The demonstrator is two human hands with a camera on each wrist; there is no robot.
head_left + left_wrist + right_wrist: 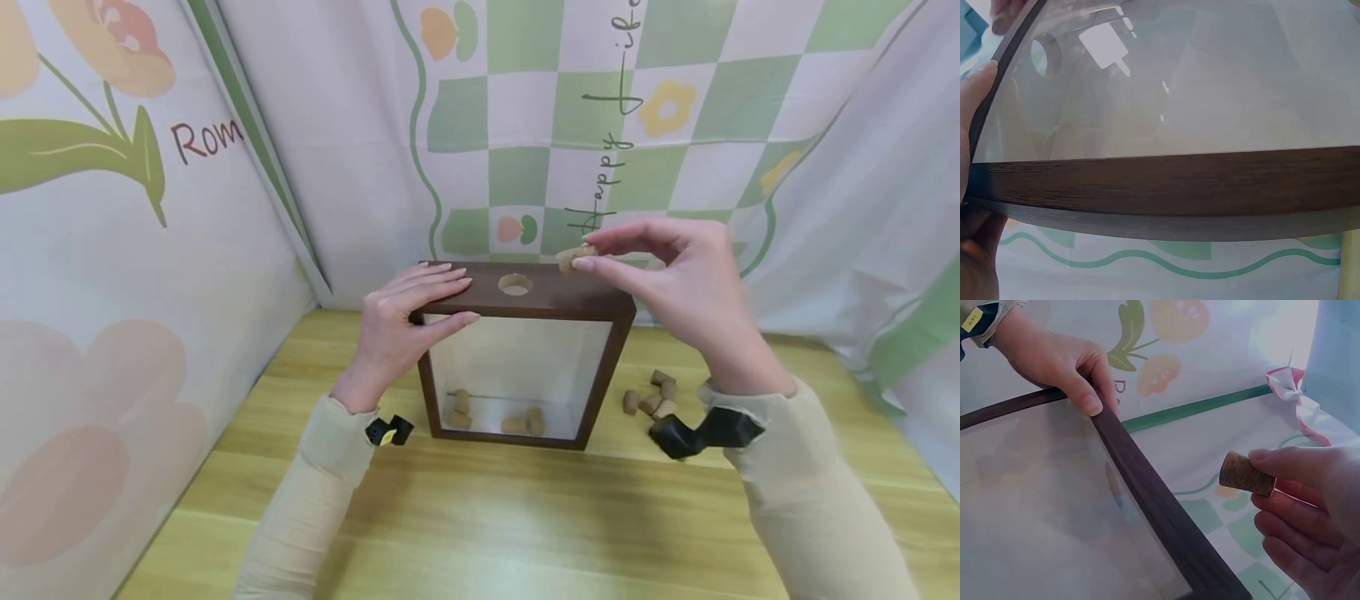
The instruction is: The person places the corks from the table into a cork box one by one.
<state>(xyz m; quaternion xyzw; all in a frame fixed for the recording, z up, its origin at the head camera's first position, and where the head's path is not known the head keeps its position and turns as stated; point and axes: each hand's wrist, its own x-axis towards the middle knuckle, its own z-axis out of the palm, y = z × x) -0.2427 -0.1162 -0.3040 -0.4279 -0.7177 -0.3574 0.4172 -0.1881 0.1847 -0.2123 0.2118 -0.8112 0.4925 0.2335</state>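
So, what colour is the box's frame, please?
The frame is dark brown, clearest in the head view.

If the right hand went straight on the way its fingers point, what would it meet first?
Likely the left hand, resting on the box past the hole, though height and depth are unclear.

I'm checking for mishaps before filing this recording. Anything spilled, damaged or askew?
Nothing stands out. The box stands upright, its pane without visible cracks; the left hand rests on it. Loose corks lie grouped on the table; the right hand pinches another.
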